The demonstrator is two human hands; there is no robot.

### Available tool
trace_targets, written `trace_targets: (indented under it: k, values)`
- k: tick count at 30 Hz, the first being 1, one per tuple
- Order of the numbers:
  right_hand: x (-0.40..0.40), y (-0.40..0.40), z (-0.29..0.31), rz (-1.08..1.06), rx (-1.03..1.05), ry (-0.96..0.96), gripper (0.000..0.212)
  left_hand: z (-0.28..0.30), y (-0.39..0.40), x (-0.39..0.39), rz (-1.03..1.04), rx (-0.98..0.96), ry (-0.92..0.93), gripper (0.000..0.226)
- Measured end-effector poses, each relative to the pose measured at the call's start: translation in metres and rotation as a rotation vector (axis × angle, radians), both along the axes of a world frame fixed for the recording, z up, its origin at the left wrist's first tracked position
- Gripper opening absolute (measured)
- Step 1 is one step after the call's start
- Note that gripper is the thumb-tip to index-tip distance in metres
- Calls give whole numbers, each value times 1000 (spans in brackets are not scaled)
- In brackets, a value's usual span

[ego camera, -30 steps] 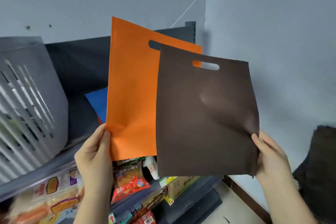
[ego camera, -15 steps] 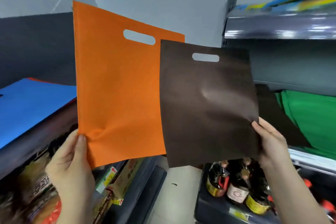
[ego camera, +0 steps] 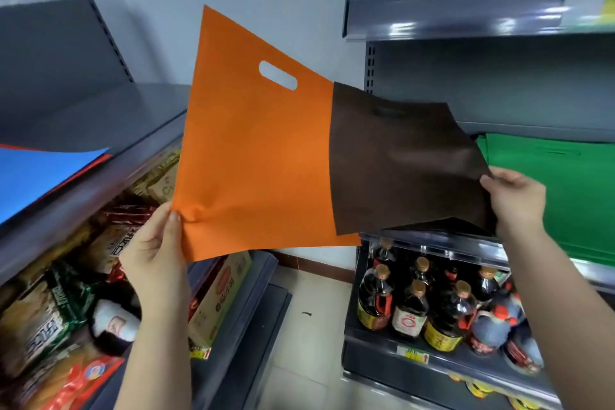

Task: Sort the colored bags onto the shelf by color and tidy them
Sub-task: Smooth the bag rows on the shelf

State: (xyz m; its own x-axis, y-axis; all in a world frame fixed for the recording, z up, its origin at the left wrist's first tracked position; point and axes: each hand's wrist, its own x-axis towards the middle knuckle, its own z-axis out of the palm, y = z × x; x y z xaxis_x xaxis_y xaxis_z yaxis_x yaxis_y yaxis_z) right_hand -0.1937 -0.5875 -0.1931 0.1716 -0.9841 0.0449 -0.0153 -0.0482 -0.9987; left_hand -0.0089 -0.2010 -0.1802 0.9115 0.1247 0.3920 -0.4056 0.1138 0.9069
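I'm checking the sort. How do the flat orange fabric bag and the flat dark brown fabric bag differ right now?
The orange fabric bag is pinched by the left hand and stands nearly upright; the dark brown fabric bag, pinched by the right hand, tilts flatter and overlaps the orange one's edge. Both have cut-out handles.

The two bags held up are plain orange (ego camera: pixel 256 160) and plain dark brown (ego camera: pixel 399 166), a plain green bag (ego camera: pixel 549 196) and a plain blue one (ego camera: pixel 36 173) lie on dark grey shelves (ego camera: pixel 466 15), and the bottles (ego camera: pixel 411 309) look near-black with gold caps.
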Motion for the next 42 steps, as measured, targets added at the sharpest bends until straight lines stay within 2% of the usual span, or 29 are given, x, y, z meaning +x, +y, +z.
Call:
trace_targets:
  k: [3,6,9,16,18,20,22,25,29,32,37,39,42]
  values:
    - [15,-14,8,-20,-103,171,29,4,-1,4,21,-12,35,25]
    - [25,-14,13,-14,-185,320,29,7,8,9,27,1,38,34]
    - [31,-4,13,12,-263,506,29,5,19,12,1,-16,42,29]
    - [32,9,1,133,-249,823,46,10,36,8,-21,-7,26,23]
    - [29,21,3,142,-321,929,49,11,47,10,-19,-34,20,22]
    - [32,41,11,149,-477,878,44,12,56,12,-35,-71,28,23]
    - [41,73,22,229,-564,692,35,14,61,9,-54,-97,33,24]
    - [56,125,39,433,-542,490,27,12,65,3,-102,-124,52,39]
    - [59,162,45,555,-535,434,30,4,65,-2,-147,-103,65,41]
    - [52,172,42,553,-474,367,27,-3,62,-9,-170,-86,71,30]
    - [31,180,44,629,-169,87,26,-7,46,-26,-209,-96,105,26]
    - [19,177,44,614,-192,96,11,-7,37,-36,-226,-87,113,26]
    - [0,165,43,543,-263,227,17,-8,22,-53,-266,-57,133,24]
